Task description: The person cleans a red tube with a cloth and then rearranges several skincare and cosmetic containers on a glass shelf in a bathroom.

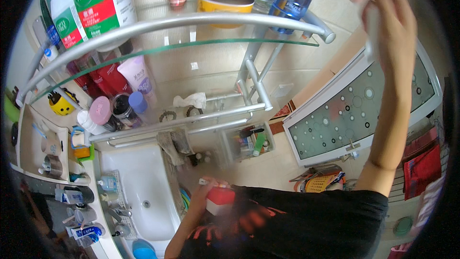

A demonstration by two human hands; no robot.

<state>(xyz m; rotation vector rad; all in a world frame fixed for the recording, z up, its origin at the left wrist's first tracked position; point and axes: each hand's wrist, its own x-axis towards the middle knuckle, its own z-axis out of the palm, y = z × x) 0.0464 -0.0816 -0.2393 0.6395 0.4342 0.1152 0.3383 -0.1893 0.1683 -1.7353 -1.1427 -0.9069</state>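
My left hand (204, 193), low and close to the black shirt, is closed around a red and white container (220, 200); a small white tube-like item (211, 183) lies at its fingers. My right hand (393, 14) is raised high at the upper right, beside the glass shelf, and blurred. Its fingers are bent around a slim whitish object (371, 32) whose kind cannot be told. Nearest to it on the upper glass shelf (194, 44) stand a blue bottle (291, 5) and stacked jars (226, 1).
A metal shelf rail (187, 19) curves across the top, with green and white bottles (99, 3) behind it. Tubes and jars (100, 109) stand on the lower level. Below are a white sink (147, 194), a storage bin (271, 144) and a frosted glass door (334, 115).
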